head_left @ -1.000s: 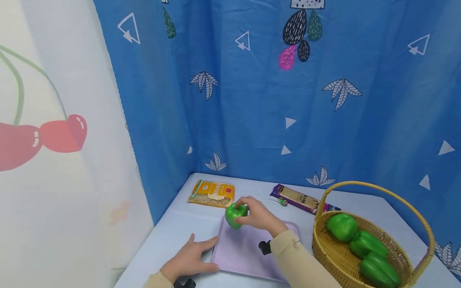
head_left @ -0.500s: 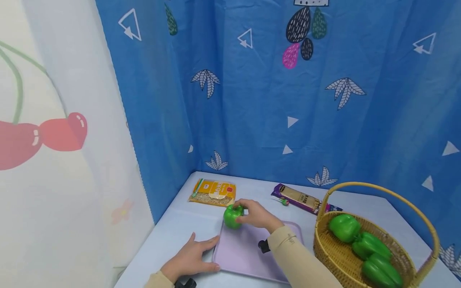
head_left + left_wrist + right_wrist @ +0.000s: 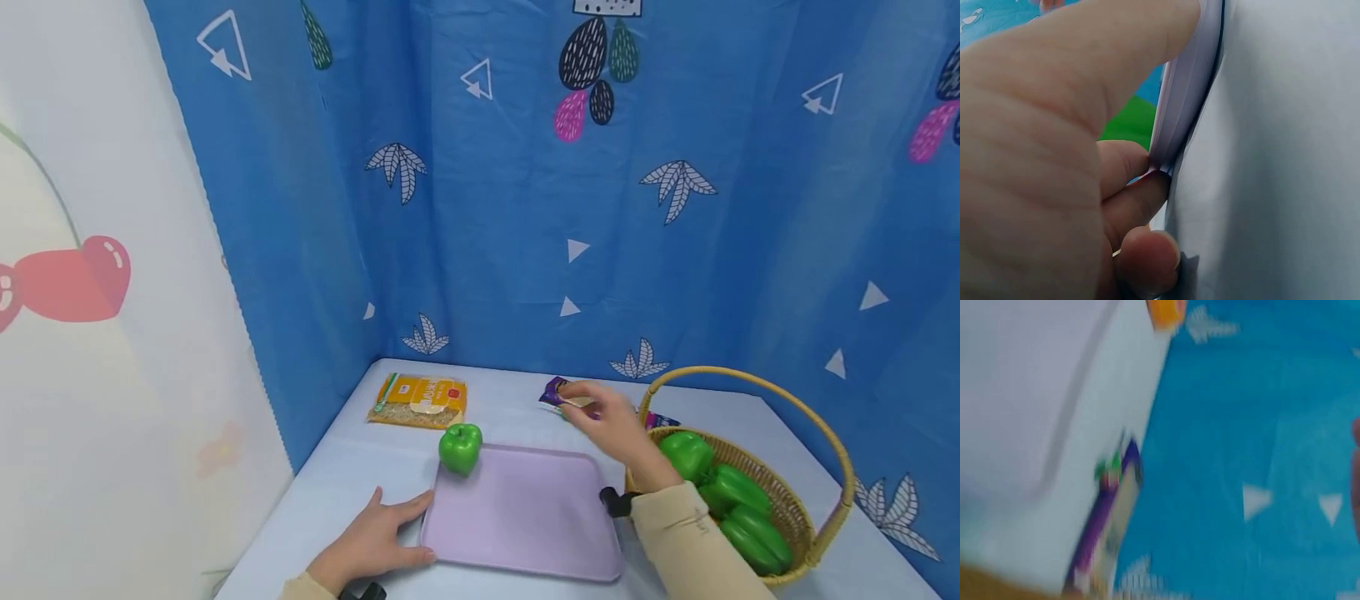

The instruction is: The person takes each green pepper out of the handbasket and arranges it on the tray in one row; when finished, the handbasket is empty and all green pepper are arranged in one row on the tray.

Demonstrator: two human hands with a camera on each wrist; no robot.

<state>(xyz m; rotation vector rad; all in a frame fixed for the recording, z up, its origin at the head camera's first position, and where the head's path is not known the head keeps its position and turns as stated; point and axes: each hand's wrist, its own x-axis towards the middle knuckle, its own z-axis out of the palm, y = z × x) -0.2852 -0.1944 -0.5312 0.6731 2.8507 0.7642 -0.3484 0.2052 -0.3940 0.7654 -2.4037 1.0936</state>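
Observation:
A green bell pepper (image 3: 461,449) sits upright on the far left corner of the lilac tray (image 3: 525,512). My left hand (image 3: 372,537) rests at the tray's left side, fingers spread, with thumb and fingertips touching the rim. In the left wrist view, the fingers (image 3: 1129,165) lie against the tray's edge. My right hand (image 3: 611,425) is raised between the tray and the wicker basket (image 3: 817,533), fingers loosely bent and holding nothing. It covers part of a purple noodle-like packet (image 3: 555,390). Several green peppers (image 3: 738,492) lie in the basket.
A yellow packet of grain (image 3: 420,402) lies at the back left of the white table. The basket's tall handle (image 3: 757,381) arches up at the right. A small green and red item (image 3: 1109,472) lies by the purple packet. Blue curtain (image 3: 480,183) hangs behind.
My right hand has let go of the bell pepper, leaving it on the tray, and has moved right towards the basket. The left hand stays at the tray's edge. The head view has turned slightly right.

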